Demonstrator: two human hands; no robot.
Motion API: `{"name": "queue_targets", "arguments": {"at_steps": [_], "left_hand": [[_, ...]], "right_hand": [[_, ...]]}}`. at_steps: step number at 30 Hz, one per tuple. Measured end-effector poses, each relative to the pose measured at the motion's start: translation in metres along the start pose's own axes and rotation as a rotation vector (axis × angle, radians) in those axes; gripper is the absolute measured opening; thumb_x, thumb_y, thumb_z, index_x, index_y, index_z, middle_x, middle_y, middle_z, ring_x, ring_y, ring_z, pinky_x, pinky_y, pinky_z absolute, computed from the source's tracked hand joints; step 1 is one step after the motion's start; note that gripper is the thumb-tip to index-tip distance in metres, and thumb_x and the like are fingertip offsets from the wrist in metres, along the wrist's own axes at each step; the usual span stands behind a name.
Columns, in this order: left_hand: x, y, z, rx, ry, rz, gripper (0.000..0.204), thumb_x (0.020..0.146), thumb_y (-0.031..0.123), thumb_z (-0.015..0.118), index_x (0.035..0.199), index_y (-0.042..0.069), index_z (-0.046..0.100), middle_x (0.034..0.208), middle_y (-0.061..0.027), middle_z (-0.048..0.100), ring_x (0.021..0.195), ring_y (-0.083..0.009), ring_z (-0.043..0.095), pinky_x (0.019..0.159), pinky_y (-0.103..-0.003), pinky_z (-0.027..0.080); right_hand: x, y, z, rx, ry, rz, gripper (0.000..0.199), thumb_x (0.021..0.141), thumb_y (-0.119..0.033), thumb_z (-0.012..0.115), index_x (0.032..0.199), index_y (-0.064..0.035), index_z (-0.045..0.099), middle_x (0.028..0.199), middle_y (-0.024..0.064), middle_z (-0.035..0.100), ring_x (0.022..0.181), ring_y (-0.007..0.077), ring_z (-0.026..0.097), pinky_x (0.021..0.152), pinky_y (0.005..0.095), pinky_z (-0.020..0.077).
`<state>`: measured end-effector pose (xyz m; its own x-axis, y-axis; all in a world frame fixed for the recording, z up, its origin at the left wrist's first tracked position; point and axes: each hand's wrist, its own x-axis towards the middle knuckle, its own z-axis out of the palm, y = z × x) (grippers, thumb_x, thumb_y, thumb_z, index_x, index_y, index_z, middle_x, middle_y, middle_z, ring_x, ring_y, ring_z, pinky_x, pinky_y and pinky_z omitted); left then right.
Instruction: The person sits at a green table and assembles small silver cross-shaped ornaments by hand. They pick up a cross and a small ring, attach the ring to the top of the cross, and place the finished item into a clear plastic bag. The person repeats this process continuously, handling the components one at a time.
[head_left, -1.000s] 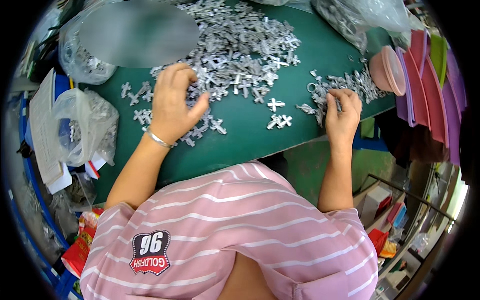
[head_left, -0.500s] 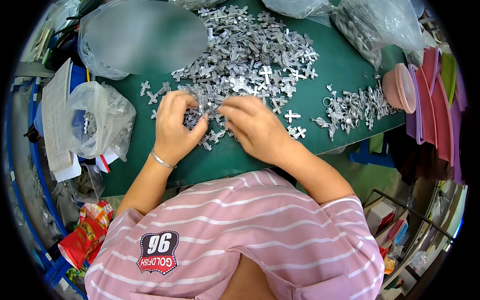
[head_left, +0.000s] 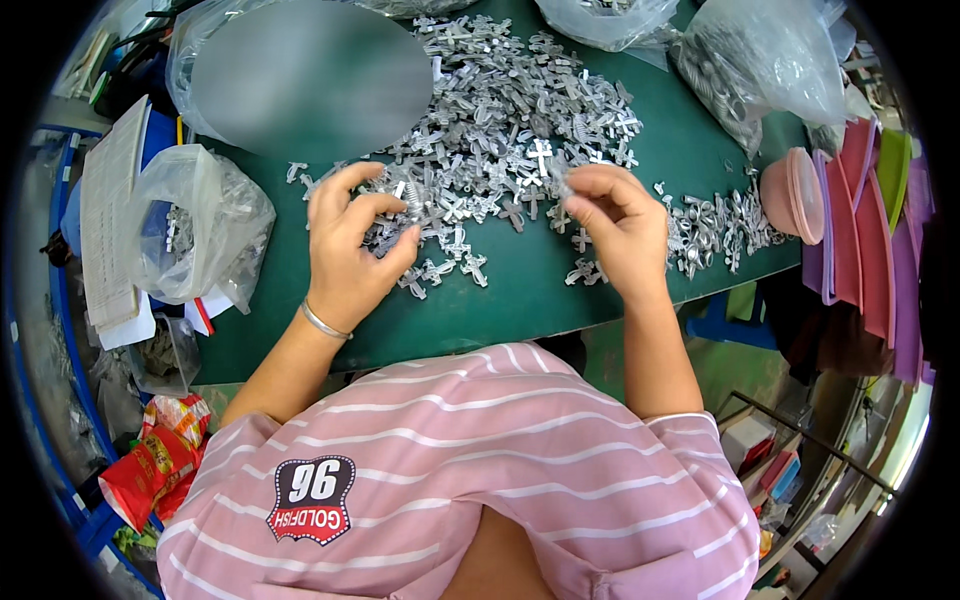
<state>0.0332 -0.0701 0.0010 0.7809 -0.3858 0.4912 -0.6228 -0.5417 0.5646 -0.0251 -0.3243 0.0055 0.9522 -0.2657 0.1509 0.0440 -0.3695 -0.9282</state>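
Small silver metal pieces (head_left: 490,120), many of them cross-shaped, lie in a wide pile on the green table. At the near left of the pile, my left hand (head_left: 350,235) has its fingers curled around a ribbed silver metal piece (head_left: 412,196) at the fingertips. Its thumb sits a little apart from the index finger. My right hand (head_left: 622,228) is at the pile's right side, thumb and fingers pinched on a small silver metal piece (head_left: 560,182). That piece is blurred and partly covered, so its exact shape is unclear.
A second heap of silver pieces with rings (head_left: 725,228) lies on the right, beside pink tubs (head_left: 790,195). Plastic bags of parts (head_left: 765,70) stand at the back right. An open plastic bag (head_left: 170,245) and papers (head_left: 105,220) are at the left. Colourful bins (head_left: 865,230) stand far right.
My right hand has moved right, away from my left hand, to the pile's right side, and now pinches a small piece. My left hand stays nearly in place, with its fingers slightly more spread.
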Motion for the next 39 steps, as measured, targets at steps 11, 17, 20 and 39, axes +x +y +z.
{"name": "queue_targets", "arguments": {"at_steps": [11, 17, 20, 39], "left_hand": [[-0.001, 0.026, 0.001, -1.263, -0.216, -0.810, 0.023, 0.085, 0.006, 0.061, 0.105, -0.004, 0.058, 0.090, -0.0127, 0.064, 0.076, -0.0169, 0.065, 0.066, -0.026, 0.054], [-0.007, 0.024, 0.004, -1.213, -0.249, -0.788, 0.019, 0.084, 0.005, 0.061, 0.101, -0.004, 0.059, 0.085, -0.0105, 0.064, 0.074, -0.0153, 0.064, 0.065, -0.025, 0.053], [-0.007, 0.026, 0.003, -1.234, -0.248, -0.804, 0.018, 0.085, 0.004, 0.060, 0.101, -0.005, 0.059, 0.084, -0.0110, 0.064, 0.073, -0.0156, 0.064, 0.065, -0.026, 0.054], [0.008, 0.017, -0.008, -0.888, -0.049, -0.417, 0.004, 0.084, 0.000, 0.059, 0.087, -0.003, 0.059, 0.076, -0.0069, 0.060, 0.067, -0.0122, 0.060, 0.062, -0.025, 0.050]], "right_hand": [[-0.022, -0.029, 0.054, 0.364, -0.070, -0.098, 0.024, 0.076, 0.006, 0.064, 0.099, 0.0014, 0.057, 0.092, 0.0095, 0.063, 0.078, 0.0155, 0.063, 0.066, 0.0250, 0.0527], [-0.020, -0.025, 0.039, 0.587, -0.304, 0.320, 0.013, 0.087, -0.003, 0.056, 0.097, 0.0048, 0.060, 0.080, 0.0093, 0.063, 0.064, 0.0134, 0.063, 0.055, 0.0227, 0.0517], [-0.020, -0.024, 0.037, 0.715, -0.303, 0.452, 0.015, 0.088, -0.004, 0.054, 0.099, 0.0061, 0.059, 0.082, 0.0113, 0.063, 0.067, 0.0149, 0.063, 0.056, 0.0237, 0.0524], [-0.021, -0.029, 0.051, 0.687, -0.114, 0.333, 0.017, 0.090, -0.007, 0.053, 0.099, 0.0054, 0.060, 0.083, 0.0109, 0.063, 0.065, 0.0120, 0.059, 0.054, 0.0228, 0.0488]]}}
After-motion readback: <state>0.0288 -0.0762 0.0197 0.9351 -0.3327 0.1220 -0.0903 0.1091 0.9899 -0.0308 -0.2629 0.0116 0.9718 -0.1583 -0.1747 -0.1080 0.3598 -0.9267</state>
